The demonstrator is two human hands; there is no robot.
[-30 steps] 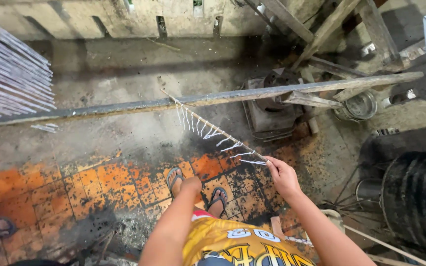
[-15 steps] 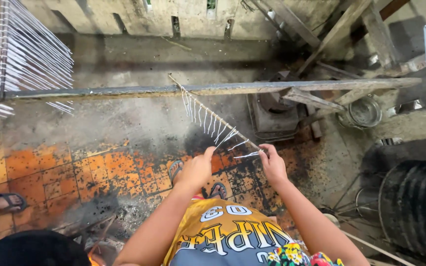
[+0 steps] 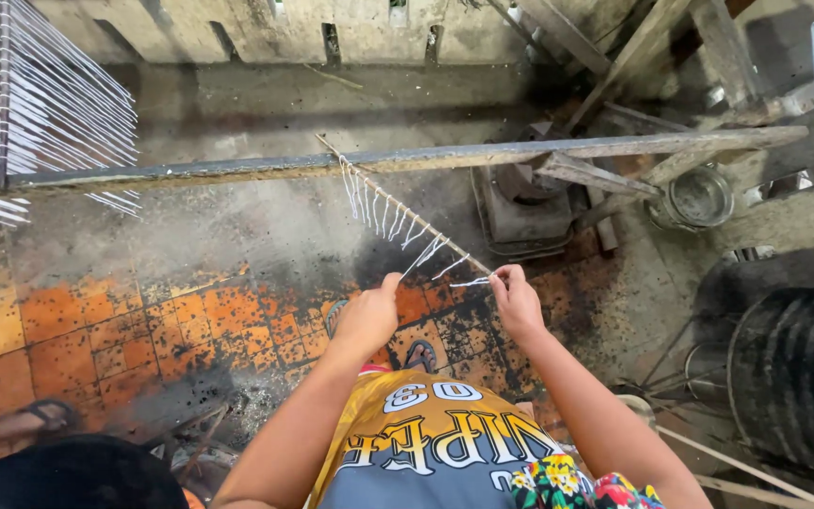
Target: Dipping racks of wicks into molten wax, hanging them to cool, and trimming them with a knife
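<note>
Soft, even daylight fills the scene, shadows gather dim at the far right, and wide-angle distortion bends the edges.

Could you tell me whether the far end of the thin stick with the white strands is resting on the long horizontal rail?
Yes, the thin stick runs from the right hand up to the long rail, where its far end rests.

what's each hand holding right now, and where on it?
Right hand pinches the near end of the thin stick strung with white strands. Left hand fingers a white strand hanging from it, near its tip.
</note>
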